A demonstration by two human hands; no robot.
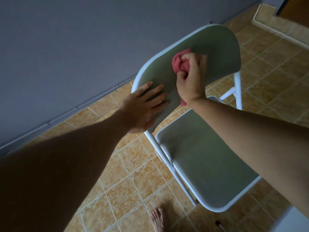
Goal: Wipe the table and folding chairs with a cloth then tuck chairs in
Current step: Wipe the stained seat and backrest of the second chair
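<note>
Grey wall [66, 47], tan tiled floor [133, 173]

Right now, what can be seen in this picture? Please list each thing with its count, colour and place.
folding chair: one, grey-green pads on a white frame, standing unfolded at centre right
cloth: one, red, bunched against the chair's backrest
tiled floor: one, orange-tan, under the chair
wall: one, grey, upper left
left hand: one, fingers straight, resting flat on the left part of the backrest
right hand: one, gripping the cloth against the middle of the backrest
bare foot: one, on the floor at the bottom edge
</note>
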